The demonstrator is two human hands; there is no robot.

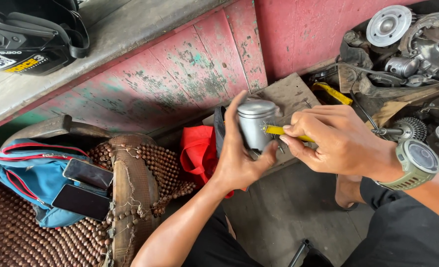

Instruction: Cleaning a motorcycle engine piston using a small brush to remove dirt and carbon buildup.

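My left hand (239,158) grips a silver metal piston (255,123) upright from the left side, fingers up along its back and thumb under its lower edge. My right hand (335,141), with a green wristwatch (417,163) on the wrist, pinches a thin yellow-handled tool (279,131). The tool's tip rests against the piston's right side, near a small wire clip. Both hands are held above the grey floor, in front of a worn wooden block (288,94).
A heap of metal engine parts and gears (407,49) lies at the right. A red cloth bag (197,151) sits behind the left hand. At left, a beaded seat (150,168) carries a blue pouch (26,178) and two phones (83,188). A black helmet (31,29) rests on the ledge.
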